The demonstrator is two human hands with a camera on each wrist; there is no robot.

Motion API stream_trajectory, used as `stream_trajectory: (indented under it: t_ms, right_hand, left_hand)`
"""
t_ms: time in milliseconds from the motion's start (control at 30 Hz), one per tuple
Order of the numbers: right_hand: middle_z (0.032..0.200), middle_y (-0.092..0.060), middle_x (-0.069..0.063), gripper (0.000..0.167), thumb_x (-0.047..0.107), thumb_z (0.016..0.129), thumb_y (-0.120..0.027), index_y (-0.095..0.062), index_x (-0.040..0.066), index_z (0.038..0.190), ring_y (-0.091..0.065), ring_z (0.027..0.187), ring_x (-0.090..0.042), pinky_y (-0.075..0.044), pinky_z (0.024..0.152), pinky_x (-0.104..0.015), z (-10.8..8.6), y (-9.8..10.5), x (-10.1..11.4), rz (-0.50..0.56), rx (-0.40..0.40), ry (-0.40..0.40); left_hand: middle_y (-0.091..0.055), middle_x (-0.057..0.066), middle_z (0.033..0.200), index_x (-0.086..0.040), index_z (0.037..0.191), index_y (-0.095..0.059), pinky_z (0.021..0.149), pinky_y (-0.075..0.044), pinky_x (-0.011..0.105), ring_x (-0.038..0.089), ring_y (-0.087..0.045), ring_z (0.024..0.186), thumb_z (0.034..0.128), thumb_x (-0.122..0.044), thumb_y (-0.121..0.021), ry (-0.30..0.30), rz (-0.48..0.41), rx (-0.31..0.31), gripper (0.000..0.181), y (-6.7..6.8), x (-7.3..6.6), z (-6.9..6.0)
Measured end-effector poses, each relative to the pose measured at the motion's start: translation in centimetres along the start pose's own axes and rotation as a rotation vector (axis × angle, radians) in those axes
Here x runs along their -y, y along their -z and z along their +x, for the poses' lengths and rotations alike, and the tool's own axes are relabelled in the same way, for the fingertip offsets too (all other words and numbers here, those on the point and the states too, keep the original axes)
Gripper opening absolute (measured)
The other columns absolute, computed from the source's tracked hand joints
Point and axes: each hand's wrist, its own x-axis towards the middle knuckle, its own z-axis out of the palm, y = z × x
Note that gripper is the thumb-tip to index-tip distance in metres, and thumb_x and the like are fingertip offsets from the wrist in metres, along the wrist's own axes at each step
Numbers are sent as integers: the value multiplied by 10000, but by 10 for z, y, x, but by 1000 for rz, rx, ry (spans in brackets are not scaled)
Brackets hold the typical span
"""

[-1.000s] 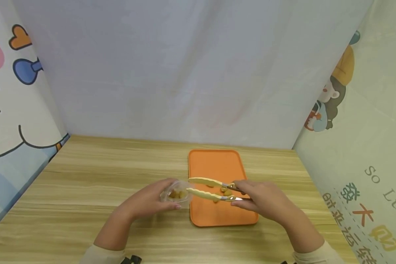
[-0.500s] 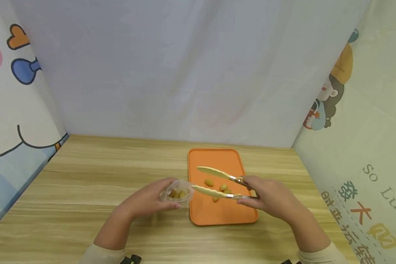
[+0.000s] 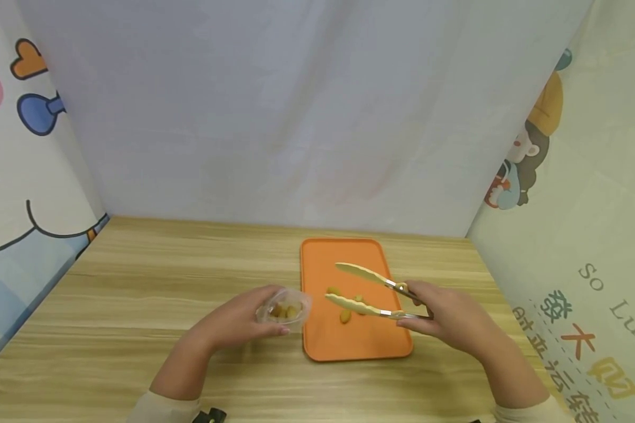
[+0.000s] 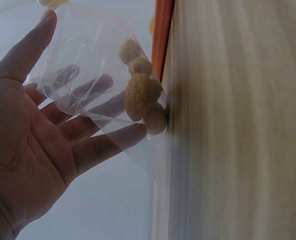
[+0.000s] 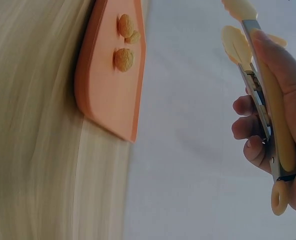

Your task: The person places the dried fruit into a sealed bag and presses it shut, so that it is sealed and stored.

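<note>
One clear bag we grip in our left hand, likely to hold its mouth wide; our right hand grips parted tongs above nuts on the tray.

The wood-grain table bears an orange tray (its corners rounded) — lying flat, right of the middle.
</note>
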Motion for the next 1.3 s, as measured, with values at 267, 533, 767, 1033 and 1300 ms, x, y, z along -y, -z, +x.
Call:
stream_trajectory:
  t_ms: [267, 533, 767, 1033, 1300]
  right_hand:
    - [786, -514, 174, 370, 541, 823, -722, -540, 267, 993, -401, 598, 23, -376, 525, -197, -10, 2, -6, -11, 18, -43]
    - [742, -474, 162, 360, 545, 831, -711, -512, 270, 950, -349, 569, 20, -330, 507, -188, -20, -2, -12, -15, 23, -62]
    - [720, -391, 196, 359, 536, 824, -726, -482, 287, 908, -314, 557, 26, -301, 494, -184, -28, -10, -15, -27, 13, -76]
    - [721, -432, 189, 365, 496, 804, -762, -490, 277, 912, -338, 564, 23, -316, 510, -190, -36, -20, -21, -40, 24, -107]
    - [757, -507, 168, 363, 566, 830, -700, -541, 261, 948, -400, 599, 4, -376, 537, -223, -40, -26, -26, -32, 97, -178]
  left_hand:
    - [-597, -9, 1274, -223, 1431, -462, 976, -450, 466, 180, -570, 1107, 785, -630, -714, 1, -4, 8, 805, 0, 3, 1]
    - [-600, -5, 1268, -221, 1432, -463, 976, -448, 467, 175, -570, 1096, 780, -633, -716, -4, -5, 6, 812, 0, 4, 1]
    - [-583, -6, 1316, -220, 1432, -466, 1001, -438, 470, 152, -549, 1138, 775, -623, -729, -1, 8, 1, 815, 0, 6, 2]
    - [-590, -23, 1299, -254, 1414, -474, 1016, -432, 467, 151, -555, 1144, 765, -621, -740, 1, 11, -2, 792, -1, 7, 2]
    - [-573, -17, 1340, -237, 1426, -469, 1034, -422, 484, 157, -535, 1193, 778, -625, -726, -5, 18, -4, 798, -1, 7, 3]
